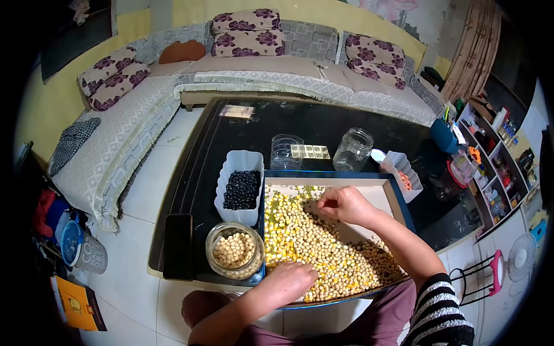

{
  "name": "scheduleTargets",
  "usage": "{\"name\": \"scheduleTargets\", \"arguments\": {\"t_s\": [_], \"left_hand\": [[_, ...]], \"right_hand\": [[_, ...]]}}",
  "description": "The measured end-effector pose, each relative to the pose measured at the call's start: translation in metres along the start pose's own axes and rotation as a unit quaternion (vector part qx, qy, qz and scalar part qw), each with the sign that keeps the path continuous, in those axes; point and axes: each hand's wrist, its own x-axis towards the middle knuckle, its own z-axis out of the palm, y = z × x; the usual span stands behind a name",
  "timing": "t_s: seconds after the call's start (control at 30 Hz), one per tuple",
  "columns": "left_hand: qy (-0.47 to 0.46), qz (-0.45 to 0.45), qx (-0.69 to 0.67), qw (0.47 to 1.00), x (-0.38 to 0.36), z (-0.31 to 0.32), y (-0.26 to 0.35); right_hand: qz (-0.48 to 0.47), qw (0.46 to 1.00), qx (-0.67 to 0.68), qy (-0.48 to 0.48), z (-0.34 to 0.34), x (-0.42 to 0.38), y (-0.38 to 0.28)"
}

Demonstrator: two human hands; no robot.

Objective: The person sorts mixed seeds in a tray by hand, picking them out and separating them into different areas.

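Note:
A shallow box (404,199) with a dark blue rim holds mixed yellow corn, green beans and pale round beans (323,248). My left hand (287,284) rests low over the near left part of the mix, its fingers bent and their tips hidden against the beans. Above the far middle of the box is my right hand (345,205), fingers curled together in a pinch; whatever they hold is too small to make out. Left of the box stand a glass jar (235,251) of pale round beans and a white plastic container (239,187) of black beans.
On the black table (190,173) are a phone (178,247), two clear jars (287,151) (353,150), and a plastic container (402,176) with pink items. A sofa (271,83) curves behind. Shelves (496,167) and a fan (521,254) stand right.

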Motion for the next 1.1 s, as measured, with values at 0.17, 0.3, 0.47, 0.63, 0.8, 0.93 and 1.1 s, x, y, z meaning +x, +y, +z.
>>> {"name": "scheduleTargets", "arguments": {"t_s": [0.17,0.3,0.47,0.63,0.8,0.93,1.1], "left_hand": [[-0.005,-0.001,-0.002,1.000,0.001,0.000,0.001],[0.006,0.009,-0.009,1.000,0.001,-0.002,0.000],[0.003,0.006,-0.008,1.000,0.000,-0.002,0.000],[0.014,0.012,-0.010,1.000,0.000,-0.001,0.000],[0.013,0.011,-0.011,1.000,0.000,-0.002,0.001],[0.013,0.009,-0.010,1.000,0.000,-0.002,0.001],[0.007,0.005,-0.011,1.000,-0.001,-0.002,0.001]], "right_hand": [[0.022,0.998,-0.046,-0.043,0.015,-0.017,0.033],[0.031,0.995,-0.063,-0.065,0.024,-0.016,0.032],[0.020,0.993,-0.085,-0.073,0.029,-0.016,0.032],[0.026,0.994,-0.091,-0.052,0.027,-0.012,0.030],[0.024,0.999,-0.005,-0.028,0.027,-0.009,0.018],[0.001,0.999,-0.017,-0.030,0.037,-0.012,0.024],[-0.005,0.996,-0.069,-0.055,0.036,-0.013,0.030]]}}
